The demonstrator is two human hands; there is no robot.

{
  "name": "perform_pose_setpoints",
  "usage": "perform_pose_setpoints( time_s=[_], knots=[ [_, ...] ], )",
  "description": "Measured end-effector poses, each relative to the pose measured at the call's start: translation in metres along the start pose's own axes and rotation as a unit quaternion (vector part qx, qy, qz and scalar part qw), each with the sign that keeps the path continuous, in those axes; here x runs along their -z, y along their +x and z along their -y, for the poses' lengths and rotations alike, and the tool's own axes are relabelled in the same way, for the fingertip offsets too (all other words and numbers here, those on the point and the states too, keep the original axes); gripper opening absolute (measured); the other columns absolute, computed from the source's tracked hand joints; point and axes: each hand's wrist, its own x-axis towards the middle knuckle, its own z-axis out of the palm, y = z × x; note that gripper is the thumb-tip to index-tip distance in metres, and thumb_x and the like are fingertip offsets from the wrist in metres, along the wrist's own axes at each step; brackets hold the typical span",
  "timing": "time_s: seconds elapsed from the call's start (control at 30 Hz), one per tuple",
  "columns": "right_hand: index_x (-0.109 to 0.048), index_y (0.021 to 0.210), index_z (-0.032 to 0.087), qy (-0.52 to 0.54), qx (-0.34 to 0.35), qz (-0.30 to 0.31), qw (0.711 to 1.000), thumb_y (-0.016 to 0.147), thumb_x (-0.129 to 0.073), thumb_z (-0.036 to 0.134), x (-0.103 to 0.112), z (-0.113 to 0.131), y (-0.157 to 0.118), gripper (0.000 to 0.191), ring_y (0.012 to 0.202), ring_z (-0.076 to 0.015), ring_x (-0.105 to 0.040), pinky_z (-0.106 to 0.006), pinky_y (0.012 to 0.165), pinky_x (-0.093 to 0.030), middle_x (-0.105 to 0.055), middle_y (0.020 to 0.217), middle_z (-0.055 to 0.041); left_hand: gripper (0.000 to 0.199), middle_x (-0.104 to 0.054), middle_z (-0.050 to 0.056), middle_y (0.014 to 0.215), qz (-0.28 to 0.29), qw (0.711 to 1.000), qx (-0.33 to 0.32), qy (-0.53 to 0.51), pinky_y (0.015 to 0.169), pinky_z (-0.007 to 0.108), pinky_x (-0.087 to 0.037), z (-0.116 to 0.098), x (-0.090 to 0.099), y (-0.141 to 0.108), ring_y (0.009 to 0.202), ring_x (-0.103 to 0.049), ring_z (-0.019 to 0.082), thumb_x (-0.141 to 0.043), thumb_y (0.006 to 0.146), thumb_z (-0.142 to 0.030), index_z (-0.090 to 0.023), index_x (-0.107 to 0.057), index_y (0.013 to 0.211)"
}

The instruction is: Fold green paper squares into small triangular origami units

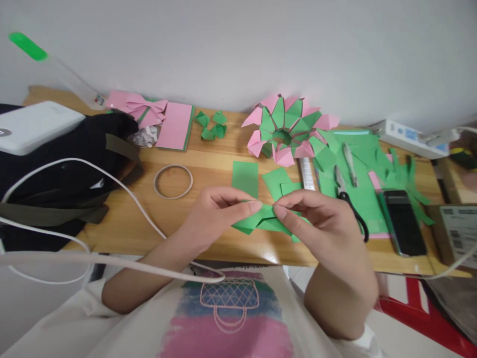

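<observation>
Close to the table's front edge, a folded piece of green paper (266,213) is pinched between both hands. My left hand (219,214) grips its left part with thumb and forefinger. On the right part, my right hand (316,214) has thumb and fingertips pressed together. A flat green paper rectangle (245,178) lies just beyond my left hand. More green paper pieces (278,183) overlap beyond and partly under the held one. Behind them stands a round ornament (285,129) of folded green and pink paper.
Scissors (345,191), a craft knife (349,164) and a phone (404,221) lie at right, near a power strip (413,138). A tape roll (173,182), pink paper (175,125) and small green folded pieces (212,125) are left. A white cable (112,266) crosses my left forearm.
</observation>
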Motion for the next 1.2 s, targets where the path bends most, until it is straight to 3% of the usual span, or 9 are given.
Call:
perform_pose_setpoints(
  time_s=[0.4,0.9,1.2],
  knots=[
    [-0.069,0.071,0.019,0.016,0.0,0.036,0.999,0.078,-0.068,0.021,-0.0008,0.0016,0.0029,0.007,0.055,-0.0107,-0.061,-0.022,0.05,-0.049,-0.069,0.062,0.0011,0.021,-0.062,-0.001,0.051,0.033,0.999,0.005,0.039,0.04,0.018,-0.041,-0.0053,-0.0025,0.0007,0.046,-0.049,0.008,-0.086,0.063,-0.037,-0.02,-0.074,0.063],
    [-0.067,0.068,0.018,0.002,-0.029,0.067,0.997,0.08,-0.065,0.022,0.0009,0.0023,0.0045,0.013,0.05,-0.0084,-0.054,-0.02,0.048,-0.045,-0.063,0.056,0.0032,0.012,-0.063,-0.001,0.051,0.037,0.996,0.002,0.075,0.041,0.021,-0.039,-0.0035,0.0014,0.0021,0.046,-0.05,0.01,-0.08,0.068,-0.03,-0.021,-0.075,0.065],
    [-0.068,0.066,0.018,0.003,-0.036,0.067,0.997,0.079,-0.067,0.022,0.0015,0.0025,0.0054,0.014,0.051,-0.0088,-0.056,-0.02,0.049,-0.045,-0.065,0.056,0.002,0.007,-0.069,0.0,0.06,0.044,0.986,-0.02,0.162,0.048,0.02,-0.042,-0.0054,0.0034,0.0047,0.054,-0.054,0.01,-0.074,0.07,-0.024,-0.018,-0.076,0.066]
  ],
)
